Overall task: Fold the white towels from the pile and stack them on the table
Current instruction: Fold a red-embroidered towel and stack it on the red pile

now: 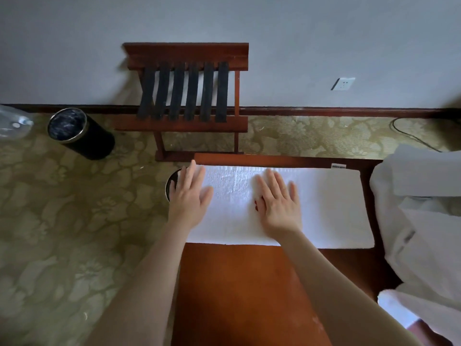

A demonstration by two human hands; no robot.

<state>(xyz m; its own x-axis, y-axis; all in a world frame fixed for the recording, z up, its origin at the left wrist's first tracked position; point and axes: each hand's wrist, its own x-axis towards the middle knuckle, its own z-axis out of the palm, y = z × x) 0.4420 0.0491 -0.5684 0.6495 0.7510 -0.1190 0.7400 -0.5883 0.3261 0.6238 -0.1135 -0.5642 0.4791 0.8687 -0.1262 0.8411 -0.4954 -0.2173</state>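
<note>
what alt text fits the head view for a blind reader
The left hand and right hand rest flat on a folded white towel across a reddish wooden table. A pile of white towels sits to the right.

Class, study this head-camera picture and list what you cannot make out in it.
Head view:
1. Towel pile: cut off by the right edge, so the count is unknowable.
2. Tag at the folded towel far edge: too small to read.
3. Round dark object: mostly hidden behind the left hand and towel.
4. Clear bottle: cut by the left edge.
</note>
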